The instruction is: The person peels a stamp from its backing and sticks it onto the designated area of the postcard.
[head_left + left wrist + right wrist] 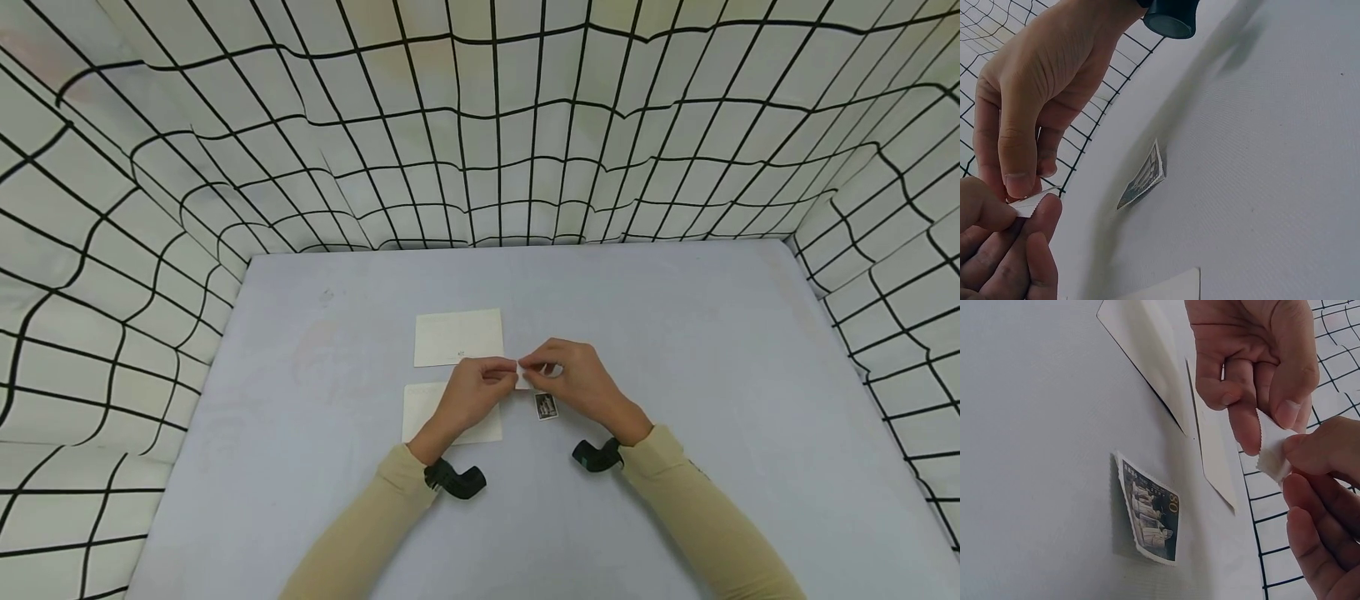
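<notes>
Both hands meet over the table and pinch a small white-backed postage stamp [1274,449] with a perforated edge; its pale back shows. My left hand [474,392] holds one side between thumb and index finger. My right hand [581,379] has its thumb and index finger at the other side. Below them on the table lies a second stamp [1150,515], dark, with pale figures, a white perforated border and the number 80. It is slightly curled, its corners lifted. One white envelope or card [420,408] lies partly under the left hand and forearm.
Another white envelope or card [457,335], with a small mark near its lower edge, lies farther back. A white cloth covers the table [675,317]. Black wire grid [495,133] walls stand along the back and sides. A dark wrist camera [459,482] sits on each wrist.
</notes>
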{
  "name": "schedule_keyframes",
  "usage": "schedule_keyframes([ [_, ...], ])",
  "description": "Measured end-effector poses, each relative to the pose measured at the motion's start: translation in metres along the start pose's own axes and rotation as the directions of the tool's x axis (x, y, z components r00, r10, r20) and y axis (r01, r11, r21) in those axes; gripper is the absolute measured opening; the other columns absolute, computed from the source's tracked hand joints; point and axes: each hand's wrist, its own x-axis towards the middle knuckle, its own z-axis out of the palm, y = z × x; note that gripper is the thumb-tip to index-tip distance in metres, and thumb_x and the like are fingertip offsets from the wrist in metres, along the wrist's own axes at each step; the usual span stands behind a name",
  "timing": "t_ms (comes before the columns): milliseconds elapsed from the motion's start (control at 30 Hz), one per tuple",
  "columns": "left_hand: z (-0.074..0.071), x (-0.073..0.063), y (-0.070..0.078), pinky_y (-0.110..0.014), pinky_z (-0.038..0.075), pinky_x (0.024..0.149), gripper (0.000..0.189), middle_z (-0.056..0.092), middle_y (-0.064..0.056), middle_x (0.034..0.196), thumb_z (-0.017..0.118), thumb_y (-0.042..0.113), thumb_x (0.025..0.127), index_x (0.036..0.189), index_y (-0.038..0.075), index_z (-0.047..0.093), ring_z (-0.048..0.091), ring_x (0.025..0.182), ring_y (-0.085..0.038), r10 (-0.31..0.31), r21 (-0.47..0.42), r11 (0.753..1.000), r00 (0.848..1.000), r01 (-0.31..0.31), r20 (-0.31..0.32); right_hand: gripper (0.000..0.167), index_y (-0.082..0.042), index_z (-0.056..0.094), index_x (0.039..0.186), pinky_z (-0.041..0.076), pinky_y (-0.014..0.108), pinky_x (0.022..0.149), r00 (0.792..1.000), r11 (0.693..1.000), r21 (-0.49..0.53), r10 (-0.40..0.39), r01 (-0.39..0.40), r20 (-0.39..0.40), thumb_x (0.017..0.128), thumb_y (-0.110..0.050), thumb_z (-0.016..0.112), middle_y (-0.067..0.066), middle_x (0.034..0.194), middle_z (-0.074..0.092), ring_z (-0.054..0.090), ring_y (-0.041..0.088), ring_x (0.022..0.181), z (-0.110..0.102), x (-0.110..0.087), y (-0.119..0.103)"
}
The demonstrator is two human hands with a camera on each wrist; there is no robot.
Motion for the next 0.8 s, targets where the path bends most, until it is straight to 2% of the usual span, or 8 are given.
schedule_keyframes([
  [200,-0.0004,0.0006,0.0012,-0.041,0.063,0.092,0.032,0.078,-0.018,0.116,0.065,0.016,0.095,0.123,0.002,0.075,0.078,0.106,-0.030,-0.012,-0.038,0.999,1.000,0.012,-0.019,0.021,-0.008,0.081,0.109,0.059,0.032,0.071,1.000,1.000,0.000,-0.023,0.023,-0.017,0.088,-0.008,0.081,0.004,0.098,0.077,0.070,0.015,0.083,0.0026,-0.0011,0.0019],
  [533,-0.0005,0.0014,0.0025,-0.041,0.063,0.094,0.036,0.076,-0.019,0.121,0.068,0.013,0.095,0.128,0.000,0.072,0.077,0.110,-0.033,-0.035,-0.060,0.998,0.999,0.035,-0.011,0.028,-0.004,0.079,0.114,0.060,0.034,0.070,0.998,0.998,-0.045,-0.049,0.048,-0.025,0.086,-0.005,0.082,0.005,0.092,0.076,0.069,0.016,0.080,0.0034,-0.0016,0.0003],
  [667,-0.0004,0.0019,0.0014,-0.041,0.063,0.094,0.036,0.076,-0.019,0.121,0.068,0.013,0.095,0.128,0.000,0.071,0.076,0.110,-0.032,-0.034,-0.056,0.998,0.999,0.033,-0.008,0.028,-0.005,0.079,0.115,0.061,0.035,0.070,0.999,0.998,-0.050,-0.039,0.038,-0.021,0.086,-0.004,0.081,0.004,0.092,0.077,0.069,0.016,0.081,0.0035,-0.0019,-0.0006],
  [800,0.0002,0.0022,-0.0005,-0.041,0.063,0.094,0.036,0.076,-0.020,0.121,0.068,0.013,0.096,0.129,0.000,0.071,0.076,0.111,-0.033,-0.032,-0.061,0.998,0.999,0.031,-0.012,0.023,-0.007,0.079,0.109,0.062,0.037,0.073,1.000,0.998,-0.059,-0.017,0.017,-0.012,0.087,-0.005,0.082,0.004,0.095,0.078,0.070,0.016,0.083,0.0034,-0.0022,-0.0027],
])
